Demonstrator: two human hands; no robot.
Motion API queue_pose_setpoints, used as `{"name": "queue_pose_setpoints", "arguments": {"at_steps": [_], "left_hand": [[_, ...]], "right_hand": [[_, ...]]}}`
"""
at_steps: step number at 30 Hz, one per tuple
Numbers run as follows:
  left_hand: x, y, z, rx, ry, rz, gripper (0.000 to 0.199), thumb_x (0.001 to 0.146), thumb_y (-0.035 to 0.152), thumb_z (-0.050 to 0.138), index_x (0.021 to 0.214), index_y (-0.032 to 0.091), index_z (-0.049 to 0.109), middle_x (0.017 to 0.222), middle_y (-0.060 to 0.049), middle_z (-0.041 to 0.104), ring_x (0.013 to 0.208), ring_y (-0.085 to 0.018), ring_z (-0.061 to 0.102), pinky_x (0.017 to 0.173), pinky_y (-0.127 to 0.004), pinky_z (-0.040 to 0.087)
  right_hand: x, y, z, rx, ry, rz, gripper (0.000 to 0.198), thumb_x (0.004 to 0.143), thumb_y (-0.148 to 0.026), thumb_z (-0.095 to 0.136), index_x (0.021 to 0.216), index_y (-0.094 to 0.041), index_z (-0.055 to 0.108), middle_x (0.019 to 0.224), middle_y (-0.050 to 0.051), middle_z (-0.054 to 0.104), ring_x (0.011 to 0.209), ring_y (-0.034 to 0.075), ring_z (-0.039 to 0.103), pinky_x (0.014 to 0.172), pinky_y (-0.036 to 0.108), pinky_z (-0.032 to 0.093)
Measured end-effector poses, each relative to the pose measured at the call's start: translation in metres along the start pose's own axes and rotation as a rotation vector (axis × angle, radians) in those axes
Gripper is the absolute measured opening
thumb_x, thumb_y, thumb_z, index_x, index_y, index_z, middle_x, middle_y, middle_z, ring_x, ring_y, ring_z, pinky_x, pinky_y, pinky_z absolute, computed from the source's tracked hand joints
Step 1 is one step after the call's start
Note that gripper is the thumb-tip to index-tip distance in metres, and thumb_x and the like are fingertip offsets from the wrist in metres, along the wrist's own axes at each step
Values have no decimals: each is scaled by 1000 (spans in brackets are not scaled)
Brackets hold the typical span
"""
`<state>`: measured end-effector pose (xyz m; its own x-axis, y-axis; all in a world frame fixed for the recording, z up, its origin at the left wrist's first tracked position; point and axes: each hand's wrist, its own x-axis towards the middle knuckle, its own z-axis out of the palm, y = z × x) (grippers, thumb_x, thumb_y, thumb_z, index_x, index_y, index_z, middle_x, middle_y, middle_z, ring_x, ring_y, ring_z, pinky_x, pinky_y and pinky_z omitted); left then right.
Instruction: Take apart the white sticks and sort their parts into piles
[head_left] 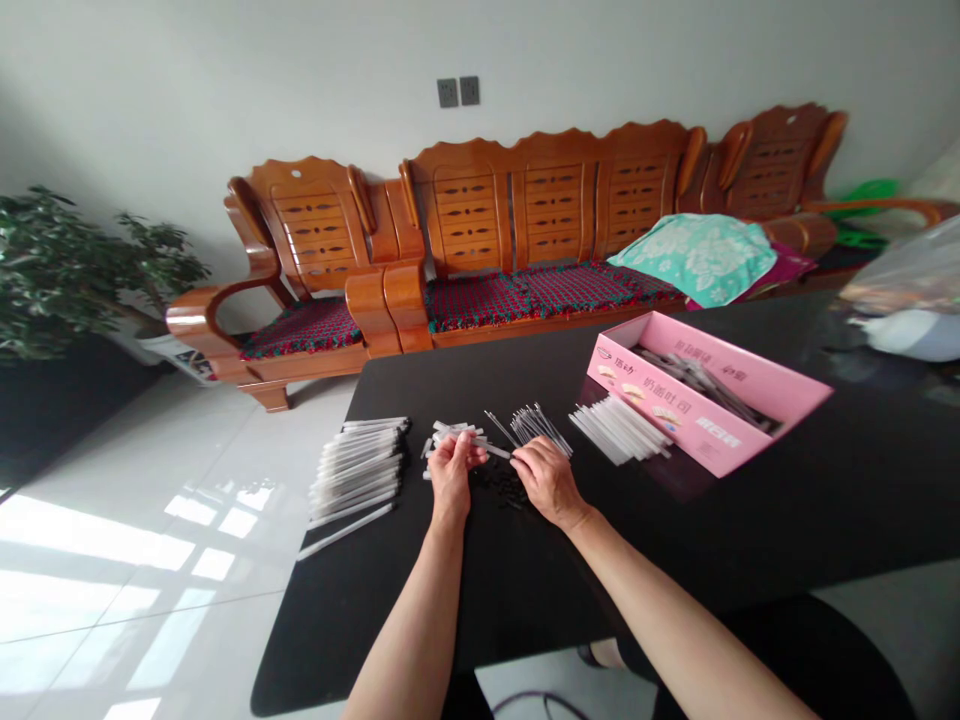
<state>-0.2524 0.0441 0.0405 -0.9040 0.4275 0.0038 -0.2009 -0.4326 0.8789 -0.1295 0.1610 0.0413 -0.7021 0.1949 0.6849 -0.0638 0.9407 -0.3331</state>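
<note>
My left hand (451,482) is closed around a thin translucent white tube (493,449), which points to the right. At the tube's right end my right hand (550,483) is closed in a pinch; a dark tip shows there, possibly a small black cap. Below and between the hands lie several small black pieces (511,494). Short white tube pieces (444,433) are heaped just behind my left hand. Thin grey metal-looking rods (541,424) lie behind my right hand. To the left, a row of long white tubes (356,474) has dark right ends.
More white tubes (619,430) lie beside a pink box (660,412) holding dark, thin items. All stand on a black table (360,610). Beyond it are a wooden sofa (555,200) with a turquoise pillow (701,255) and a wooden armchair (300,230). A plastic bag (911,270) sits far right.
</note>
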Motion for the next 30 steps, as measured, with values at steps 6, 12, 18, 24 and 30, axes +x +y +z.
{"name": "queue_pose_setpoints", "arguments": {"at_steps": [6,12,18,24,30], "left_hand": [[-1,0,0,3,-9,7,34,73,43,77,83,11,70,63,-2,65,53,-11,61,55,-22,52],[-1,2,0,11,2,21,34,73,43,77,81,11,69,64,-2,65,54,-11,61,55,-22,51],[5,5,-7,-37,138,57,37,69,45,79,79,11,66,62,1,64,52,-10,60,56,-22,51],[7,5,-10,-46,171,78,37,71,44,77,81,11,66,67,0,66,55,-10,61,56,-22,52],[2,5,-5,-11,127,65,35,71,45,77,78,12,66,63,0,64,53,-10,60,55,-22,50]], "right_hand": [[-1,0,1,15,8,19,8,93,-24,55,91,-19,61,84,7,63,83,22,54,77,37,47],[0,1,2,14,43,1,13,94,-17,50,87,-19,61,81,7,62,81,21,55,75,36,47],[-2,1,-1,43,36,17,8,90,-17,56,84,-20,60,81,6,61,83,21,54,77,37,47],[0,-7,-7,36,-85,-48,5,86,-19,61,81,-20,62,83,6,61,85,21,53,80,38,47],[-1,-4,-6,22,39,35,9,90,-27,58,92,-19,62,82,6,61,83,22,54,77,37,47]]}}
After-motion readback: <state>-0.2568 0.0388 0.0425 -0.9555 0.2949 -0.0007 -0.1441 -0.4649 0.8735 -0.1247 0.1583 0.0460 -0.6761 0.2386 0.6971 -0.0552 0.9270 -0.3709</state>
